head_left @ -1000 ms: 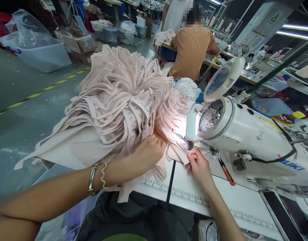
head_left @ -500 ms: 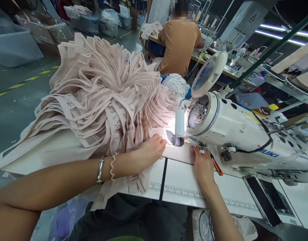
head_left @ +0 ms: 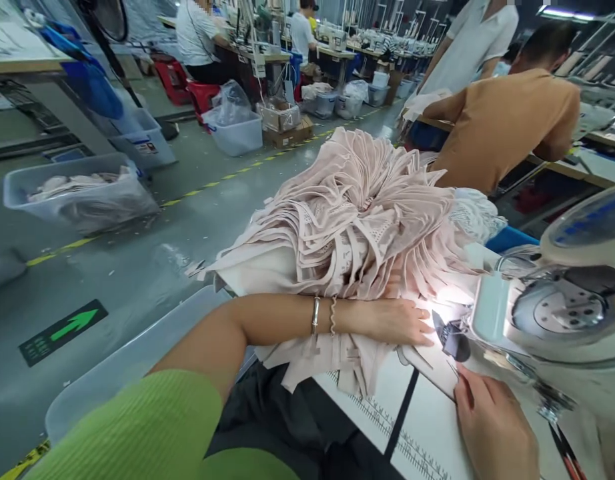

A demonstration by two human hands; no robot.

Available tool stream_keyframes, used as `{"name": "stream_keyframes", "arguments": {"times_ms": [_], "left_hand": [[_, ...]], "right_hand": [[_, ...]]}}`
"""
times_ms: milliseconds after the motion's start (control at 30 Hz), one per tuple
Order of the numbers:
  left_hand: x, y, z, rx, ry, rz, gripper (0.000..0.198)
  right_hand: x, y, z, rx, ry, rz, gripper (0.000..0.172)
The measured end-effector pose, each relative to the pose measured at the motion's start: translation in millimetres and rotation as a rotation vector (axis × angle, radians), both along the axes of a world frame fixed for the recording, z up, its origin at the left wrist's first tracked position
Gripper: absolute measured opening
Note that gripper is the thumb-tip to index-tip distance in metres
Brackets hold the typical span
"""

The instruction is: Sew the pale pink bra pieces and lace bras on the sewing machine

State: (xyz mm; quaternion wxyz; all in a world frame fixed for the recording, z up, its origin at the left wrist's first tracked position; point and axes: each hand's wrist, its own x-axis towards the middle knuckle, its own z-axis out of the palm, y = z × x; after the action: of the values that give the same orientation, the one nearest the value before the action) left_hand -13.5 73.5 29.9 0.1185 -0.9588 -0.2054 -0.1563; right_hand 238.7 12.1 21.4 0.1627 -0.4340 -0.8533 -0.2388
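A big heap of pale pink fabric pieces (head_left: 357, 220) with lace strips lies left of the sewing machine (head_left: 567, 313). My left hand (head_left: 402, 321), bracelets at the wrist, rests palm down on pink cloth beside the lit needle area, fingers stretched out. My right hand (head_left: 492, 417) is in front of the presser foot (head_left: 455, 337), thumb and index finger pressed together at the edge of the cloth; what lies between them is too small to make out. Red-handled snips (head_left: 567, 453) lie right of my right hand.
A person in a brown shirt (head_left: 512, 127) sits beyond the heap, with a person in white standing nearby. A translucent bin (head_left: 137, 373) is at my left. A blue-rimmed tray and white lace bundle (head_left: 475, 215) lie behind the machine. A ruler strip (head_left: 377, 413) marks the table edge.
The view has swung left and come closer to the machine. My left hand's fingers, bent before, now lie flatter on the cloth. My right hand shows more clearly, its fingertips nearer the presser foot.
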Motion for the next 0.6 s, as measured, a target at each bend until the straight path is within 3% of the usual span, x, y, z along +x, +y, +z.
{"name": "stream_keyframes", "arguments": {"times_ms": [100,233,333,467,600], "left_hand": [[23,-15,-2.0,0.076,0.008,-0.02,0.031],[55,-45,-7.6,0.172,0.095,-0.008,0.029],[57,-57,-9.3,0.263,0.134,0.074,0.034],[39,-48,-8.2,0.238,0.167,0.224,0.035],[27,-34,-7.5,0.099,0.11,0.123,0.029]], "right_hand": [[7,3,2.7,-0.085,-0.079,-0.115,0.02],[-4,12,16.7,-0.412,-0.176,-0.335,0.013],[-23,20,26.1,-0.59,-0.16,-0.427,0.015],[-38,18,22.3,-0.56,-0.019,-0.511,0.016],[-36,9,7.6,-0.472,0.157,-0.448,0.015]]}}
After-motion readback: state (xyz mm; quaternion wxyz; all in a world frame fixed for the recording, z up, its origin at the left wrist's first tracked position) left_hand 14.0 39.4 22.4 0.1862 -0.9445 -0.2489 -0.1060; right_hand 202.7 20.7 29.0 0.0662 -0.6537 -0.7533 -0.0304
